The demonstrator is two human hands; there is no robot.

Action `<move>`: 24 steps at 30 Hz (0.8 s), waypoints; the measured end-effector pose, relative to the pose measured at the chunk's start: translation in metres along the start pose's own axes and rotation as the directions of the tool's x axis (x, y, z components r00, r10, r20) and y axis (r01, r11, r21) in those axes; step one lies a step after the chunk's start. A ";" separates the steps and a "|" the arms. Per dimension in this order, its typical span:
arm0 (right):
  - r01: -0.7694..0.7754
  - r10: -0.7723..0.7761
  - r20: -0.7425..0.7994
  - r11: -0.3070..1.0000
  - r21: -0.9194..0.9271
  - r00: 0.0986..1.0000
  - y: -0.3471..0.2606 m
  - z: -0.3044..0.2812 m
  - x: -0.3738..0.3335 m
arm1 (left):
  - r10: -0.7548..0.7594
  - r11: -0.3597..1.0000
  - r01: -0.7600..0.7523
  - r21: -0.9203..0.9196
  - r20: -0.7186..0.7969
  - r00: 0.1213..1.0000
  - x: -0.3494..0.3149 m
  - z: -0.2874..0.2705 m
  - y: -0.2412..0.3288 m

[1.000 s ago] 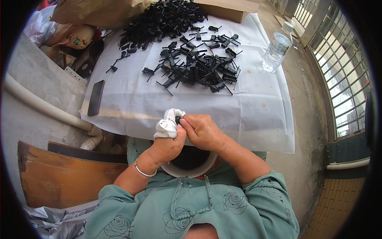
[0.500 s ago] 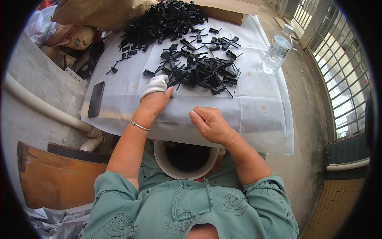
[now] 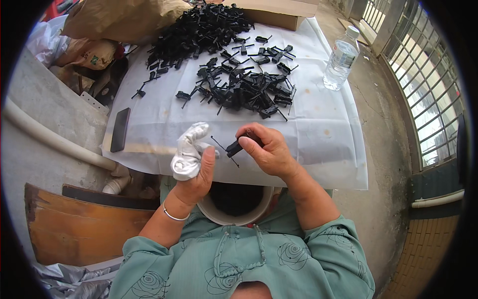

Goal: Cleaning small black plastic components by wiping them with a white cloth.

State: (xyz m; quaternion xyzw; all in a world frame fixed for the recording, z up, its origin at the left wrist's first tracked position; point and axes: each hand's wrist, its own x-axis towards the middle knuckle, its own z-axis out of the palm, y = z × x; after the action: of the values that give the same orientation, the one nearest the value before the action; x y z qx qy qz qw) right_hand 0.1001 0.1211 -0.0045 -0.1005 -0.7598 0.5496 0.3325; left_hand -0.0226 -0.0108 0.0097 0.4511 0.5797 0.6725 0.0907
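Note:
Between the thumb and fingers of my right hand (image 3: 269, 149) is a small black plastic part (image 3: 234, 148) with thin arms sticking out, held over the near edge of the table. My left hand (image 3: 195, 159) is just left of it, with a white glove (image 3: 188, 149) over the fingers and the thumb bare. Its fingers are apart and nothing shows in them. Beyond both hands lies a loose heap of similar black parts (image 3: 254, 89), and a larger pile (image 3: 204, 30) of them sits farther back.
White sheeting (image 3: 318, 149) covers the table. A dark phone (image 3: 120, 129) lies at its left edge and a clear water bottle (image 3: 341, 60) stands at the right. A cardboard box (image 3: 274, 19) and brown paper bag (image 3: 119, 20) are at the back. Below the near edge is a white bucket (image 3: 264, 207).
My left hand has drawn back from the heap toward me, its gloved fingers now spread. My right hand, earlier closed with nothing visible, now shows a black part in its fingers.

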 end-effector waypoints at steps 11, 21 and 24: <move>0.332 -0.322 0.085 0.930 -0.157 0.943 -0.019 0.015 -0.007 | -0.417 0.861 0.492 -0.127 0.377 0.827 0.003 -0.003 -0.012; -0.066 0.069 0.040 0.996 -0.067 0.997 -0.003 0.009 -0.007 | -0.382 0.915 0.404 0.010 0.347 0.857 -0.003 0.001 -0.012; -0.011 0.025 0.098 0.990 -0.141 0.995 0.000 0.012 -0.009 | -0.370 0.925 0.378 0.045 0.338 0.865 -0.003 0.004 -0.013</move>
State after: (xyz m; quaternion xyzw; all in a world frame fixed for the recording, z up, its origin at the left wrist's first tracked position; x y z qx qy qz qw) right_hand 0.0995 0.1068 -0.0102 -0.1031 -0.8111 0.5023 0.2814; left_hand -0.0226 -0.0059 -0.0033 0.4384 0.6241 0.5604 0.3229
